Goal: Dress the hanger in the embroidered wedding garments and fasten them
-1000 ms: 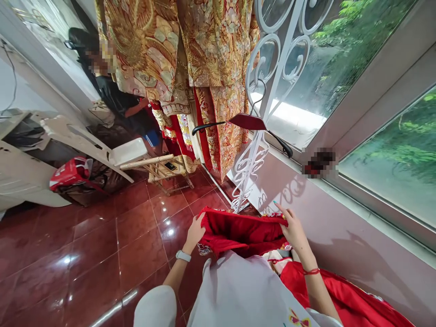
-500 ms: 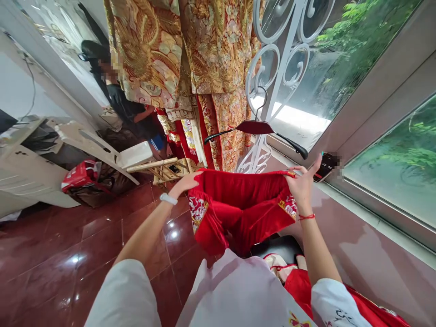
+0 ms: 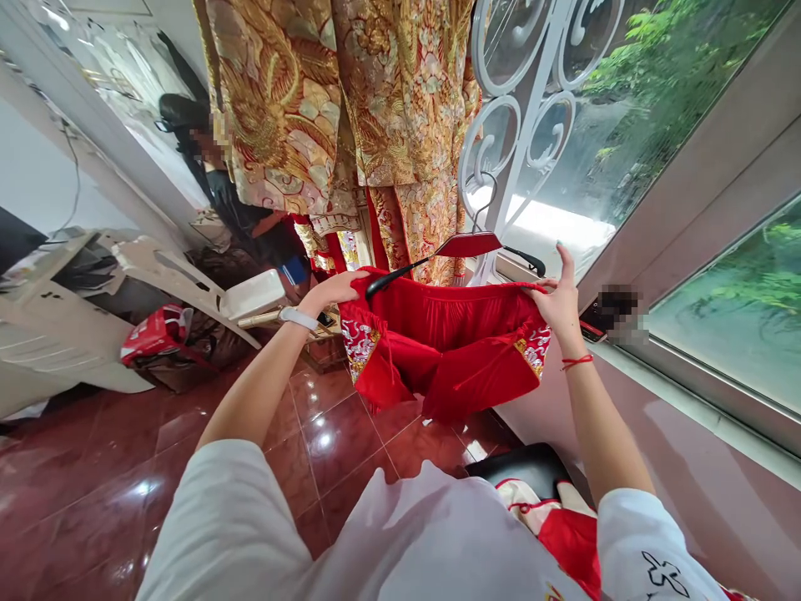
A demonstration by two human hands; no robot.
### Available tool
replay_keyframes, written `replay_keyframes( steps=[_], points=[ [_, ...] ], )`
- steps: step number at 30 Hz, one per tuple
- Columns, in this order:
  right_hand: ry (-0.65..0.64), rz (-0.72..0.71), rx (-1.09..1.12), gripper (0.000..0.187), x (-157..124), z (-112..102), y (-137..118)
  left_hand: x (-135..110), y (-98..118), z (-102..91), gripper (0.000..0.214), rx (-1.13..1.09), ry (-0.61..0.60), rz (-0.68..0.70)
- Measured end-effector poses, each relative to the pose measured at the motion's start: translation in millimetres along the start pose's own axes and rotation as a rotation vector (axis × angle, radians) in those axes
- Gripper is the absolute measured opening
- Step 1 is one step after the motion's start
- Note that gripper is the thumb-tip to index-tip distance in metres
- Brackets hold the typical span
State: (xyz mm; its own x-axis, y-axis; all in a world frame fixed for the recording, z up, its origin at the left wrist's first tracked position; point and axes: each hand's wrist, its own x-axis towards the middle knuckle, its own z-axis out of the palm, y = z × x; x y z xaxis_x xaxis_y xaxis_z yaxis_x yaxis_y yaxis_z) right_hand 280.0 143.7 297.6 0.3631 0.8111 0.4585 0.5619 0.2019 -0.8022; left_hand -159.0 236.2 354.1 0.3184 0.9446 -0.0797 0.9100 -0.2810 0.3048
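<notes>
A red skirt (image 3: pixel 476 376) with a gathered waistband and silver-and-gold embroidered patches hangs stretched between my hands. My left hand (image 3: pixel 341 292) is closed on the left end of the waistband. My right hand (image 3: pixel 559 307) pinches the right end, one finger pointing up. A dark hanger (image 3: pixel 466 244) with a wire hook hangs at the white scrollwork stand. Its left black arm reaches down inside the waistband, its tip beside my left fingers. The hanger's right arm shows beyond the waistband's far edge, near my right hand.
Gold-embroidered garments (image 3: pixel 413 125) hang ahead, beside the white scrollwork metal stand (image 3: pixel 522 108). A person in dark clothes (image 3: pixel 234 209) is at the left, near a white chair (image 3: pixel 254 294) and a red bag (image 3: pixel 156 334). A black seat (image 3: pixel 531 467) bears red-and-cream clothing. A phone (image 3: pixel 594 331) stands on the window ledge.
Both hands have raised the skirt toward the hanger. The hanger's left arm now lies inside the waistband, where before the whole hanger hung above the skirt.
</notes>
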Motion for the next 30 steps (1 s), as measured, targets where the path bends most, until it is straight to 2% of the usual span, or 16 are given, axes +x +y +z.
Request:
replay_keyframes(
  steps=[2, 4, 7, 11, 15, 18, 21, 25, 28, 30],
  points=[
    [-0.052, 0.031, 0.104, 0.111, 7, -4, 3, -3, 5, -9.0, 0.080, 0.007, -0.011, 0.018],
    [-0.155, 0.105, 0.225, 0.119, 16, -3, 9, -4, 13, -18.1, 0.078, 0.030, 0.011, -0.007],
    [-0.294, 0.221, 0.352, 0.108, 25, 3, 17, -2, 29, -30.5, 0.072, 0.076, 0.050, -0.078],
    [-0.229, 0.224, 0.347, 0.082, 15, -1, 16, 5, 56, -46.3, 0.068, 0.082, 0.047, -0.113],
    [-0.138, 0.150, 0.277, 0.076, -15, -20, 4, 7, 98, -55.0, 0.056, 0.103, 0.078, -0.073],
    [-0.105, 0.134, 0.246, 0.077, -33, -26, -5, 4, 137, -43.5, 0.034, 0.124, 0.089, 0.022],
    [-0.076, 0.103, 0.183, 0.077, -41, -23, -10, 1, 163, -16.4, 0.028, 0.145, 0.144, 0.114],
    [-0.077, 0.061, 0.101, 0.075, -42, -22, -13, -1, 161, 17.3, 0.035, 0.217, 0.311, 0.165],
    [-0.080, 0.042, 0.081, 0.078, -43, -33, -7, -1, 149, 27.9, 0.041, 0.301, 0.331, 0.195],
    [0.010, 0.036, 0.077, 0.081, -41, -46, 2, -3, 145, 29.4, 0.042, 0.336, 0.321, 0.192]
  ],
)
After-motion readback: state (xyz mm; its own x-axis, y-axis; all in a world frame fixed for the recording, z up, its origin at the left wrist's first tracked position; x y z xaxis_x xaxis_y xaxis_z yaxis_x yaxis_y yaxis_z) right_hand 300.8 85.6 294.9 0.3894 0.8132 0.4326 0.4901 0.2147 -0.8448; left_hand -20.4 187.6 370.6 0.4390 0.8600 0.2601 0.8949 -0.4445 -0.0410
